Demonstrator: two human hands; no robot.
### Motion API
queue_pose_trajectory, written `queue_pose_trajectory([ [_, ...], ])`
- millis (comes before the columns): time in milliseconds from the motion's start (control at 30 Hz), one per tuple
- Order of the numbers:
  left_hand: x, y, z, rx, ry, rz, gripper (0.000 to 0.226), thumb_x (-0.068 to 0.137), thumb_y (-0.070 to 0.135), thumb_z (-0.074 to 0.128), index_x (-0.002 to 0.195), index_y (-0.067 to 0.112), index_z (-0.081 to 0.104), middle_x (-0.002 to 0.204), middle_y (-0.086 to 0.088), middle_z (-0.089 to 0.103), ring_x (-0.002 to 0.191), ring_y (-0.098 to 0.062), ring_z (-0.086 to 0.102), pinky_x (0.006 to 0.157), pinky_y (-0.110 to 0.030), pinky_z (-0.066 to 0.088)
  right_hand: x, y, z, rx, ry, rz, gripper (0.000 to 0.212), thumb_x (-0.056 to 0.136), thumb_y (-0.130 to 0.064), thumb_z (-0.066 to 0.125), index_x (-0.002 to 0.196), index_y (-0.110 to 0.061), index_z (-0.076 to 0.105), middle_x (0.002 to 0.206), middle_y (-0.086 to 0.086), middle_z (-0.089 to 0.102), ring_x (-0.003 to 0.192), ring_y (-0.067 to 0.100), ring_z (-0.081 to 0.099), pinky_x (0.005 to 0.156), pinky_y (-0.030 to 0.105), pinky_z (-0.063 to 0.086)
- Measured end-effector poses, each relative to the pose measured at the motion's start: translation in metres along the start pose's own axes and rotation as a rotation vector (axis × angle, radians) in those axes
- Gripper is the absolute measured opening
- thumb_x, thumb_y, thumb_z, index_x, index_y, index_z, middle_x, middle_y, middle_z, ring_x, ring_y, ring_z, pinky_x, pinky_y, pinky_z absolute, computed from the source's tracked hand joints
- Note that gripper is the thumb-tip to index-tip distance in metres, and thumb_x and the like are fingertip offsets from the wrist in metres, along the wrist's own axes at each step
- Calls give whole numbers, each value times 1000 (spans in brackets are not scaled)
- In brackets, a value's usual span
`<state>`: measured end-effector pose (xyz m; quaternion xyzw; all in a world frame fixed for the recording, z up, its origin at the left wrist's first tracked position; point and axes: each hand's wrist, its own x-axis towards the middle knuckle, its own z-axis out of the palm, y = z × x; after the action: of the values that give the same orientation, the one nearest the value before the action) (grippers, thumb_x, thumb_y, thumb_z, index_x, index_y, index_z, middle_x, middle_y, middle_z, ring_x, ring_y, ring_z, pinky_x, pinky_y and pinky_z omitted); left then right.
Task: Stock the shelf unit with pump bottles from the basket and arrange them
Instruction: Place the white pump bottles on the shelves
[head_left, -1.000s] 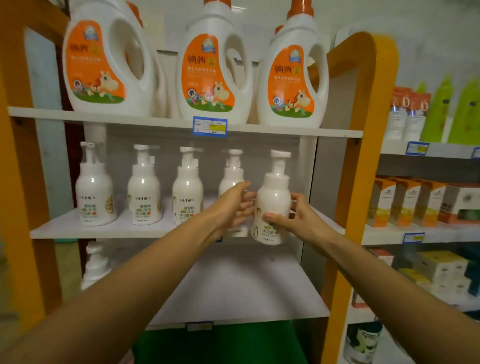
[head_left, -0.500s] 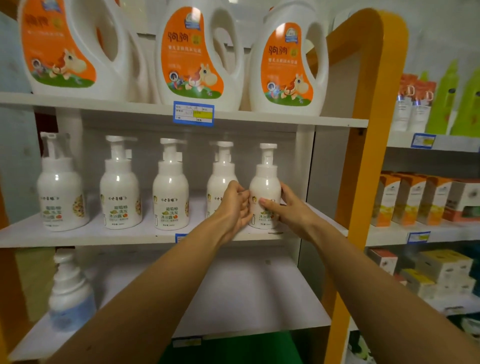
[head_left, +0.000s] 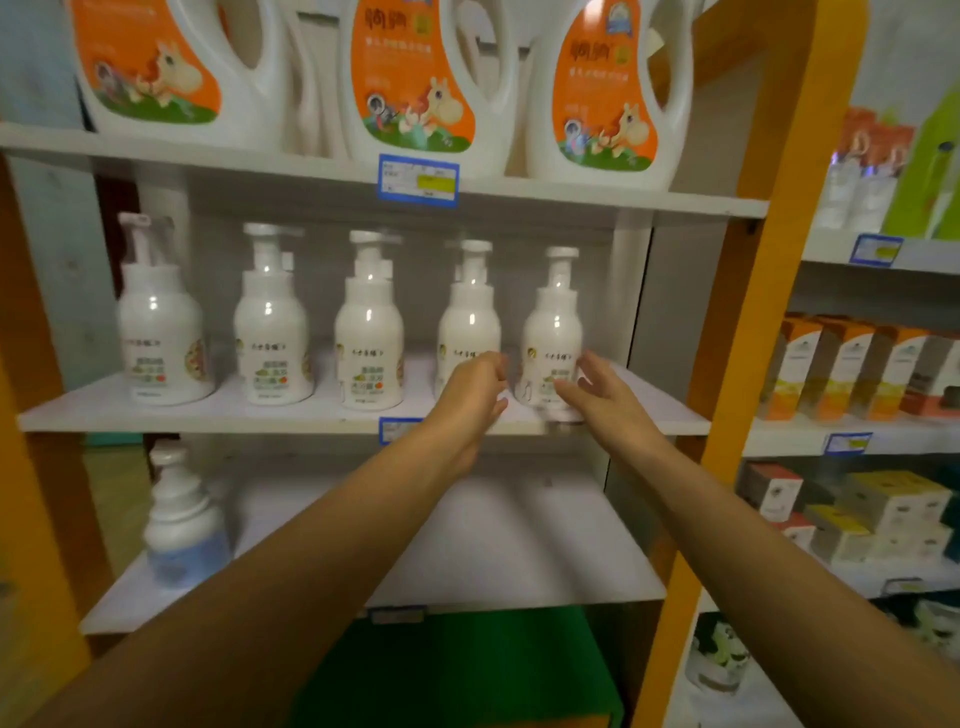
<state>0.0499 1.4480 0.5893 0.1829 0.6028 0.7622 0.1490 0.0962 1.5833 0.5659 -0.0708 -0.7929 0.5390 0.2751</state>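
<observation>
Several white pump bottles stand in a row on the middle shelf (head_left: 291, 413) of the orange-framed shelf unit. The rightmost pump bottle (head_left: 551, 332) stands upright at the row's right end. My left hand (head_left: 470, 397) is just left of its base, in front of the neighbouring bottle (head_left: 469, 325), fingers loosely curled and holding nothing. My right hand (head_left: 597, 389) is at the bottle's lower right with fingers spread, fingertips at or just off its label. A green basket (head_left: 457, 670) shows below the bottom shelf, partly hidden by my arms.
Large white detergent jugs (head_left: 410, 78) with orange labels fill the top shelf. One bluish pump bottle (head_left: 182, 525) stands on the lower shelf (head_left: 493, 545) at left. The orange side post (head_left: 748, 364) borders the unit on the right; beyond it a second shelf holds boxes (head_left: 852, 371).
A second ago my right hand held the bottle in front of the shelf. It was then set down at the row's right end, and both hands have now loosened and drawn slightly back.
</observation>
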Motion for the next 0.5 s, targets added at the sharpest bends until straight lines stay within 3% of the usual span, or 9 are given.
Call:
queue_pose_trajectory([
  [67, -29, -6, -23, 55, 1, 21, 33, 88, 4, 36, 112, 4, 58, 113, -10, 60, 103, -19, 56, 89, -29, 46, -33, 6, 9, 57, 4, 32, 52, 92, -27, 49, 141, -29, 31, 146, -5, 39, 133, 16, 37, 110, 40, 33],
  [133, -54, -26, -52, 209, -30, 88, 30, 89, 2, 35, 98, 7, 63, 97, -8, 65, 86, -16, 58, 80, -28, 45, -67, 15, 23, 139, -59, 66, 47, 93, -27, 49, 138, -27, 36, 141, -6, 44, 131, 12, 39, 109, 34, 36],
  [200, -74, -60, -81, 373, -27, 125, 27, 90, 4, 39, 92, 14, 64, 91, -2, 67, 86, -14, 60, 82, -27, 46, -100, 29, 42, 172, -142, 94, 42, 93, -28, 48, 134, -25, 43, 133, -5, 52, 125, 10, 47, 99, 23, 42],
  [300, -98, -124, -126, 561, -38, 53, 26, 94, 13, 42, 112, 16, 60, 100, 9, 64, 89, 1, 56, 73, -1, 43, -140, 62, 73, 164, -261, 172, 34, 93, -30, 46, 126, -26, 49, 122, -8, 59, 115, 6, 52, 99, 23, 41],
  [333, -108, -144, -138, 581, -33, 6, 27, 93, 13, 43, 115, 14, 59, 104, 7, 64, 90, 2, 55, 71, 1, 42, -154, 77, 85, 185, -294, 212, 29, 93, -27, 46, 121, -27, 52, 117, -9, 61, 112, 5, 54, 98, 23, 41],
  [433, -129, -203, -172, 594, 7, -123, 31, 90, 3, 48, 119, 0, 56, 120, -10, 61, 108, -15, 55, 80, -5, 42, -193, 127, 119, 215, -319, 334, 23, 92, -14, 49, 110, -24, 57, 110, -3, 64, 107, 7, 57, 93, 18, 42],
  [500, -141, -244, -193, 609, 16, -212, 32, 89, -4, 46, 120, -6, 53, 122, -16, 58, 113, -20, 53, 80, -5, 40, -217, 164, 142, 160, -347, 389, 27, 91, -8, 49, 117, -12, 57, 113, 1, 60, 95, -7, 59, 82, 4, 43],
])
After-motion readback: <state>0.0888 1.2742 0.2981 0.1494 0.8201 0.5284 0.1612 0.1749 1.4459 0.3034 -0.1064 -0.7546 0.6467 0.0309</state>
